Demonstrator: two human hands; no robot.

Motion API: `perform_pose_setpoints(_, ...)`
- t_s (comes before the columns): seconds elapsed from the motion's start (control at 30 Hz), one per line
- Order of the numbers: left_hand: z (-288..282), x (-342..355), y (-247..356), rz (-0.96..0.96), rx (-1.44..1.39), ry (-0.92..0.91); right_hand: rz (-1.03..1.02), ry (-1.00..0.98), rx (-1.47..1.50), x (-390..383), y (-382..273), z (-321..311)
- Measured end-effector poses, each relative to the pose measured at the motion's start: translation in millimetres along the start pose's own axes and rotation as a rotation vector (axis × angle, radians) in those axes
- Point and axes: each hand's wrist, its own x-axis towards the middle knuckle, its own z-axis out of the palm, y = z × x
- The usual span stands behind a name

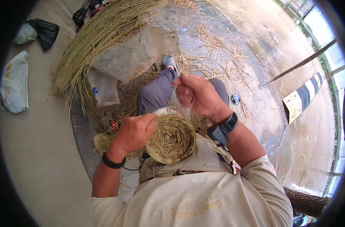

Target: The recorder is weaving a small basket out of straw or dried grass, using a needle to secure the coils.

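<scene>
A round, shallow basket of coiled straw (171, 139) rests in my lap, its hollow facing up. My left hand (132, 133) is closed on the basket's left rim, thumb and fingers pinching the edge. Raised above the basket's far right side, my right hand (200, 94) is closed in a pinch, with thumb and forefinger together. Whatever lies between those fingertips is too thin or blurred to name. A pale cloth apron or bag (206, 155) lies under the basket.
A big bundle of long straw stalks (104, 38) arcs across the far left, beside a grey sheet (138, 49). Loose straw (221, 49) litters the floor. A blue tape measure (235, 99) lies at right, before a striped barrier block (303, 96). A white sack (14, 83) lies far left.
</scene>
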Motion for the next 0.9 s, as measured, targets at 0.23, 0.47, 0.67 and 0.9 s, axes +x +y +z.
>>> perform_pose_setpoints(0.23, 0, -12, 5, -0.020, 0.143, -0.028, -0.093, -0.123, -1.615, -21, 17, 10)
perform_pose_setpoints(0.47, 10, -36, -5, -0.120, 0.087, -0.068, -0.138, -0.153, -1.654, -30, 13, 14)
perform_pose_setpoints(0.67, 28, -34, -6, -0.090, 0.012, 0.034, -0.055, -0.015, -1.312, -41, 22, 1)
perform_pose_setpoints(0.9, 18, -19, 1, -0.039, 0.055, 0.034, -0.315, 0.110, -0.452, 23, -3, 33)
